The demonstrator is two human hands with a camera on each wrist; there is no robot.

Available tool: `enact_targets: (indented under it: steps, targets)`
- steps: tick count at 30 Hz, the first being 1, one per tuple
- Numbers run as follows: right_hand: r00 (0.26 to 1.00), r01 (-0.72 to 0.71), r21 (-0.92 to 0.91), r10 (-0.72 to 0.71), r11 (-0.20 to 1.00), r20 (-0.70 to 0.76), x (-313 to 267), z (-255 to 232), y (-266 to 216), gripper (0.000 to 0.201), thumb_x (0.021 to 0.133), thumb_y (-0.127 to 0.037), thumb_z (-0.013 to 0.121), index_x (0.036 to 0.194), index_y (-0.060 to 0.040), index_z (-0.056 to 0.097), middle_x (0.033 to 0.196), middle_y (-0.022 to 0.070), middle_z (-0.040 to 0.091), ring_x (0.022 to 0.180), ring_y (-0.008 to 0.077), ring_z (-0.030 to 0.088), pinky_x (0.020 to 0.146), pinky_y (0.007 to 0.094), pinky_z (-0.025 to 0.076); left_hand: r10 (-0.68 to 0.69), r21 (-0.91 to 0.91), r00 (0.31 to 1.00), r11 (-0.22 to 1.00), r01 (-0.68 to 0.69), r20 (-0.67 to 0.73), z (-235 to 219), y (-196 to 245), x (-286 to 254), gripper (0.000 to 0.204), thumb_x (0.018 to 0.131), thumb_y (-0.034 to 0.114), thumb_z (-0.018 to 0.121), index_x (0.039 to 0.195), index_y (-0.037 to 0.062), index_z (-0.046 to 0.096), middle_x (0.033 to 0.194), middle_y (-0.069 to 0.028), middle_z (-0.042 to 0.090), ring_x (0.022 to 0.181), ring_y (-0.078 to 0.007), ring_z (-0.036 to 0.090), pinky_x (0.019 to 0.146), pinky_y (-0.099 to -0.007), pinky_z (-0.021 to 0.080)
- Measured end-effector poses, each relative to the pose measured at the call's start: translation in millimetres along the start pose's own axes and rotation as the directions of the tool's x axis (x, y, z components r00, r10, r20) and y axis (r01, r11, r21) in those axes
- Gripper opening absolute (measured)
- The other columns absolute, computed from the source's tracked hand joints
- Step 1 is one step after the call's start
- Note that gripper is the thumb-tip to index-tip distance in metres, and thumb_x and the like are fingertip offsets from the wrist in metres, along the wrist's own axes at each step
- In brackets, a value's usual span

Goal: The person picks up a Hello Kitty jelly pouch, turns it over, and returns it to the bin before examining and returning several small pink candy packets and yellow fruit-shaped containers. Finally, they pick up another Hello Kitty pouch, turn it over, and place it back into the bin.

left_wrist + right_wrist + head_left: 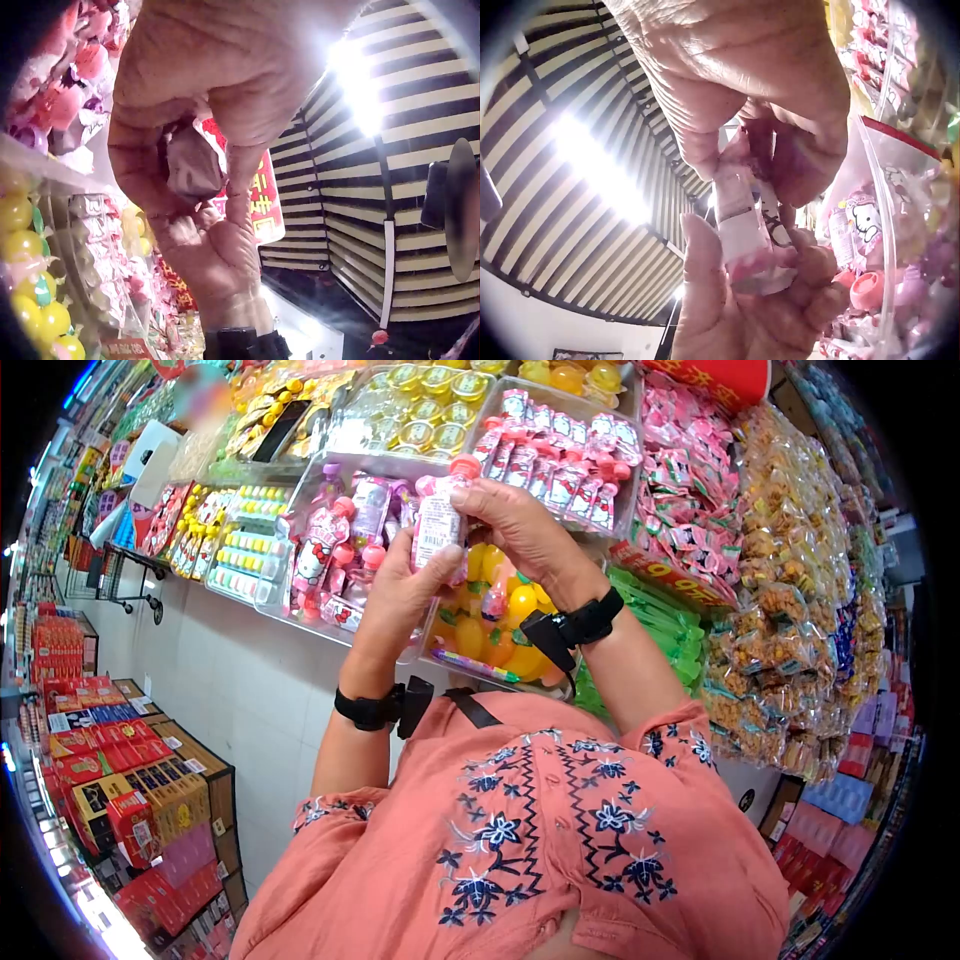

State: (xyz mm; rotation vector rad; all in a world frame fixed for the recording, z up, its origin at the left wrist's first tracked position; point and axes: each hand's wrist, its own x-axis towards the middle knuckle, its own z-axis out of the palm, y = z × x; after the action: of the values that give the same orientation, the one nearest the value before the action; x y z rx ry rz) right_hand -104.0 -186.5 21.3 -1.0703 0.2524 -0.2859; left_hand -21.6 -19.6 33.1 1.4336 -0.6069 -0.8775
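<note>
the pouch is small, soft and pink, with a whitish printed panel facing up; fine dark lines of print run across it, with a barcode-like patch low on the panel, all too small to read. at its far end, beside the right hand, shows a rounded pinkish-red cap. in the right wrist view the wrapping looks glossy and creased, with a pale panel on one face, bold dark marks beside it, and a pinker, see-through end. it is held up between both hands, above the near edge of the display, just over an open clear bin of pink and purple pouches, some with a white cartoon cat on them. the left hand grips its near part, the thumb lying over the front and the other fingers bent behind it. the right hand pinches its far right side, fingers nearly closed on it. near and to the right, yellow fruit-shaped pieces fill another container; far right, a tray holds more pink-capped pouches
</note>
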Motion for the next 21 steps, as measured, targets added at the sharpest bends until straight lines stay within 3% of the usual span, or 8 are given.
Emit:
enact_targets:
  steps: [1, 2, 5, 10, 13, 16, 21]
  targets:
    - [1.0, 0.021, -0.006, -0.021, 1.0, -0.013, -4, -1, -3, 0.032, 0.096, -0.03, 0.065, 0.113, -0.003, 0.066, 0.099, 0.0033, 0.068, 0.087, 0.0113, 0.065, 0.077, 0.0275, 0.053, 0.018, 0.05, 1.0, 0.999, -0.018, -0.012, 6, 1, -1, 0.043, 0.095, 0.034, 0.069, 0.122, 0.0045, 0.054, 0.101, -0.0035, 0.066, 0.085, -0.0097, 0.064, 0.066, -0.0239, 0.053]
    - [0.999, 0.027, 0.006, -0.027, 1.0, -0.02, -7, -4, -5, 0.034, 0.094, -0.028, 0.067, 0.116, -0.0017, 0.065, 0.101, 0.0044, 0.069, 0.087, 0.0116, 0.065, 0.077, 0.0271, 0.054, 0.036, -0.021, 0.999, 0.999, -0.035, 0.021, 7, -8, 4, 0.045, 0.093, 0.034, 0.071, 0.122, 0.004, 0.054, 0.099, -0.004, 0.065, 0.083, -0.0102, 0.064, 0.065, -0.0245, 0.053]
    - [0.995, 0.03, -0.139, -0.043, 0.99, -0.092, -16, -23, -6, 0.036, 0.094, -0.026, 0.067, 0.119, -0.0006, 0.063, 0.102, 0.0046, 0.068, 0.087, 0.0126, 0.065, 0.084, 0.0293, 0.053, -0.022, 0.003, 0.999, 1.0, 0.021, 0.032, 17, -7, 7, 0.045, 0.092, 0.033, 0.072, 0.121, 0.0034, 0.054, 0.098, -0.0041, 0.066, 0.081, -0.0107, 0.064, 0.064, -0.0246, 0.053]
    - [0.981, 0.086, -0.24, -0.124, 0.967, -0.148, -35, -35, -15, 0.035, 0.091, -0.024, 0.071, 0.119, -0.0034, 0.065, 0.098, 0.0011, 0.068, 0.082, 0.0094, 0.063, 0.077, 0.025, 0.05, -0.087, 0.069, 0.995, 0.994, 0.083, 0.056, 33, -5, 10, 0.04, 0.091, 0.028, 0.071, 0.116, 0.0017, 0.054, 0.094, -0.0051, 0.065, 0.075, -0.0107, 0.064, 0.06, -0.0243, 0.052]
    - [0.975, 0.081, -0.16, -0.112, 0.984, -0.192, -48, -38, -20, 0.034, 0.092, -0.024, 0.069, 0.118, -0.0042, 0.065, 0.097, 0.0002, 0.068, 0.083, 0.0088, 0.062, 0.077, 0.0251, 0.05, -0.096, 0.06, 0.991, 0.994, 0.091, 0.092, 42, -9, 13, 0.04, 0.092, 0.028, 0.07, 0.117, 0.0015, 0.054, 0.094, -0.0058, 0.066, 0.075, -0.0109, 0.064, 0.059, -0.024, 0.052]
    - [0.969, 0.042, -0.211, -0.091, 0.977, -0.23, -54, -58, -16, 0.031, 0.093, -0.025, 0.068, 0.117, -0.0048, 0.066, 0.096, -0.0001, 0.067, 0.084, 0.0087, 0.062, 0.077, 0.0243, 0.049, -0.092, 0.124, 0.986, 0.99, 0.075, 0.14, 53, -8, 17, 0.041, 0.092, 0.028, 0.07, 0.119, 0.0013, 0.054, 0.095, -0.007, 0.066, 0.075, -0.0116, 0.064, 0.059, -0.0247, 0.052]
    - [0.96, 0.091, 0.013, -0.084, 0.996, -0.268, -68, -76, -21, 0.028, 0.096, -0.027, 0.064, 0.115, -0.0059, 0.066, 0.095, 0.0003, 0.067, 0.081, 0.0091, 0.063, 0.072, 0.0247, 0.051, -0.125, 0.014, 0.969, 0.992, 0.125, 0.213, 70, -11, 23, 0.045, 0.094, 0.028, 0.068, 0.128, 0.0027, 0.053, 0.104, -0.0064, 0.066, 0.085, -0.0118, 0.065, 0.068, -0.0254, 0.053]
